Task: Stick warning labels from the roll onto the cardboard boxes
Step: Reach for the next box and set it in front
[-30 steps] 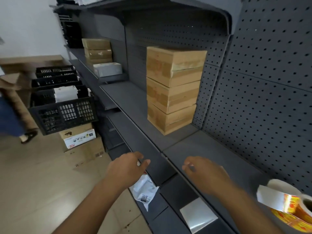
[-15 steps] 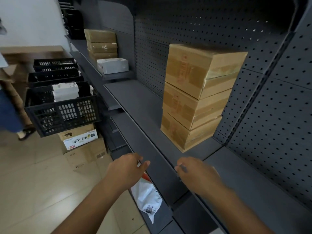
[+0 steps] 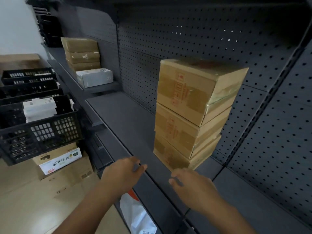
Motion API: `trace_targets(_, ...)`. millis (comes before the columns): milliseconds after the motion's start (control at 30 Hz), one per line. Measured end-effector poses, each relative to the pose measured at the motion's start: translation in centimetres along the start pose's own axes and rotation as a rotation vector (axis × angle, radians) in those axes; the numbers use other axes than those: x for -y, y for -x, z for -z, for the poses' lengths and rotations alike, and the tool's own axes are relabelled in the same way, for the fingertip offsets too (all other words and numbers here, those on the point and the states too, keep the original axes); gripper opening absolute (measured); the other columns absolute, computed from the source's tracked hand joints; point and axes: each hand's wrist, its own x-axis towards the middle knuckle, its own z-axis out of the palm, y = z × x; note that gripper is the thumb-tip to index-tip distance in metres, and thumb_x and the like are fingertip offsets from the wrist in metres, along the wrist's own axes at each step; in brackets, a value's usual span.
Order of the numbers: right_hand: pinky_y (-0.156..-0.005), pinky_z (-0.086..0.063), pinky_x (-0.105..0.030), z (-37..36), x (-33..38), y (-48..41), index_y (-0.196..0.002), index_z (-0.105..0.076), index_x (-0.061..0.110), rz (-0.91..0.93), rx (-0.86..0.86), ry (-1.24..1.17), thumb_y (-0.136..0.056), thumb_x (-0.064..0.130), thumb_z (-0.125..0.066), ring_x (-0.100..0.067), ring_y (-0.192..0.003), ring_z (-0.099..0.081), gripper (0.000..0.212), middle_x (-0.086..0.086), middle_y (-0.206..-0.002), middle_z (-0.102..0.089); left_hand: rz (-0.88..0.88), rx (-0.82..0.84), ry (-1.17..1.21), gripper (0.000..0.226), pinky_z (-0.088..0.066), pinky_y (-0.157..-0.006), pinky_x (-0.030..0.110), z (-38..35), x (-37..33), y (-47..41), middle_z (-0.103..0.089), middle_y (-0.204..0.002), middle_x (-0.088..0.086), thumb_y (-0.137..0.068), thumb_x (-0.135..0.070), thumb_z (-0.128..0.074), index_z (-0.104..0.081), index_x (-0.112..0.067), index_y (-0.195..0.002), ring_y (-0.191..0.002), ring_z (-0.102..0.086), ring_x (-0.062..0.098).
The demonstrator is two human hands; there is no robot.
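Note:
A stack of three brown taped cardboard boxes (image 3: 190,105) with red print stands on the dark grey shelf (image 3: 125,119), against the pegboard. My left hand (image 3: 123,173) hovers at the shelf's front edge, just left of and below the stack, with its fingers curled and pinched. To the right, my right hand (image 3: 190,184) sits in front of the bottom box, fingers pinched too. A small greyish bit shows at each hand's fingertips, too blurred to identify. The label roll is out of view.
A second stack of brown boxes (image 3: 82,53) and a white box (image 3: 96,78) sit farther left on a higher shelf. Black plastic crates (image 3: 38,132) stand on cartons (image 3: 64,166) on the floor at left. A white plastic bag (image 3: 136,215) lies on a lower shelf.
The view has swung left and closer to the stack of three boxes. The label roll and the white sheet at the right have left the view. Both hands keep their pinched pose.

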Motion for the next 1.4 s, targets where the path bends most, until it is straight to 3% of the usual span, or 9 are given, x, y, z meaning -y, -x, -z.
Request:
trace_targets(67,-0.085,-0.048,-0.038,0.6,-0.1,0.0,-0.091,-0.05,0.03,-0.048,-0.002,0.0,-0.103,0.054,-0.035,-0.015,-0.097,-0.06,0.03,0.012,-0.096,-0.055,-0.041,0.015,-0.008,0.045,-0.055,-0.086,0.034,0.7,0.3,-2.0,-0.068,-0.118,-0.014,-0.097,-0.067,-0.038,-0.063,-0.039,-0.121,-0.105,-0.066,0.011)
trace_targets(300,-0.092,-0.053,-0.039,4.2,-1.4,1.1,-0.104,-0.062,0.041,-0.295,-0.043,-0.148,-0.102,0.051,-0.037,-0.01,-0.102,-0.063,0.028,0.016,-0.107,-0.066,-0.206,0.046,0.175,0.052,-0.043,-0.107,0.035,4.6,0.5,-8.3,-0.056,-0.146,-0.009,-0.104,-0.056,-0.036,-0.051,-0.028,-0.144,-0.131,-0.055,0.016)
trace_targets(467,-0.096,-0.049,-0.032,7.7,-3.0,0.9,-0.128,-0.057,0.035,-0.44,-0.334,-0.42,-0.103,0.05,-0.043,-0.008,-0.109,-0.058,0.033,0.011,-0.127,-0.061,-0.18,0.009,0.677,0.052,-0.038,-0.111,0.039,8.0,-0.6,-12.5,-0.057,-0.14,-0.008,-0.102,-0.061,-0.036,-0.056,-0.03,-0.137,-0.132,-0.052,0.017)
trace_targets(667,-0.11,-0.046,-0.048,12.4,-0.3,0.0,-0.151,-0.037,0.033,-0.424,-0.662,-1.009,-0.098,0.066,-0.038,-0.016,-0.117,-0.06,0.063,0.005,-0.141,-0.054,-0.225,0.148,1.194,0.078,-0.036,-0.119,0.042,13.1,-5.8,-15.9,-0.055,-0.149,0.002,-0.097,-0.073,-0.025,-0.048,-0.019,-0.148,-0.136,-0.052,0.018)
trace_targets(833,-0.106,-0.05,-0.05,15.3,1.7,-1.3,-0.155,-0.034,0.028,-0.368,-0.766,-1.291,-0.092,0.073,-0.041,-0.028,-0.127,-0.057,0.077,-0.005,-0.15,-0.048,-0.322,0.218,1.212,0.089,-0.043,-0.108,0.039,15.6,-9.1,-16.1,-0.067,-0.134,-0.004,-0.089,-0.084,-0.014,-0.051,-0.026,-0.146,-0.118,-0.063,0.012)
trace_targets(933,-0.102,-0.052,-0.047,16.3,2.3,-1.9,-0.148,-0.042,0.031,-0.357,-0.762,-1.343,-0.09,0.076,-0.043,-0.027,-0.113,-0.066,0.074,-0.005,-0.136,-0.059,-0.372,0.278,1.182,0.085,-0.045,-0.09,0.032,16.2,-10.2,-15.9,-0.075,-0.119,-0.009,-0.086,-0.087,-0.011,-0.063,-0.036,-0.13,-0.112,-0.066,0.008)
trace_targets(1033,-0.096,-0.055,-0.044,17.0,3.0,-2.2,-0.108,-0.061,0.027,-0.333,-0.749,-1.334,-0.094,0.072,-0.041,-0.027,-0.102,-0.071,0.051,-0.003,-0.107,-0.071,-0.384,0.301,1.119,0.093,-0.035,-0.108,0.044,16.4,-10.6,-15.6,-0.069,-0.131,-0.009,-0.072,-0.099,-0.018,-0.057,-0.045,-0.137,-0.126,-0.059,0.014)
trace_targets(1200,-0.097,-0.054,-0.042,16.7,3.1,-2.3,-0.121,-0.068,0.033,-0.303,-0.709,-1.253,-0.09,0.077,-0.042,-0.022,-0.105,-0.071,0.06,0.0,-0.114,-0.075,-0.306,0.239,1.043,0.128,-0.021,-0.12,0.059,16.0,-10.8,-15.4,-0.048,-0.155,-0.006,-0.041,-0.112,-0.026,-0.044,-0.045,-0.148,-0.144,-0.042,0.021)
trace_targets(1400,-0.104,-0.051,-0.05,16.4,2.9,-0.6,-0.116,-0.072,0.032,-0.257,-0.768,-1.282,-0.086,0.073,-0.049,-0.021,-0.091,-0.063,0.055,0.004,-0.097,-0.067,-0.443,0.172,1.049,0.112,-0.025,-0.12,0.056,16.4,-10.9,-12.2,-0.045,-0.155,-0.016,-0.051,-0.109,-0.024,-0.041,-0.052,-0.146,-0.145,-0.039,0.013)
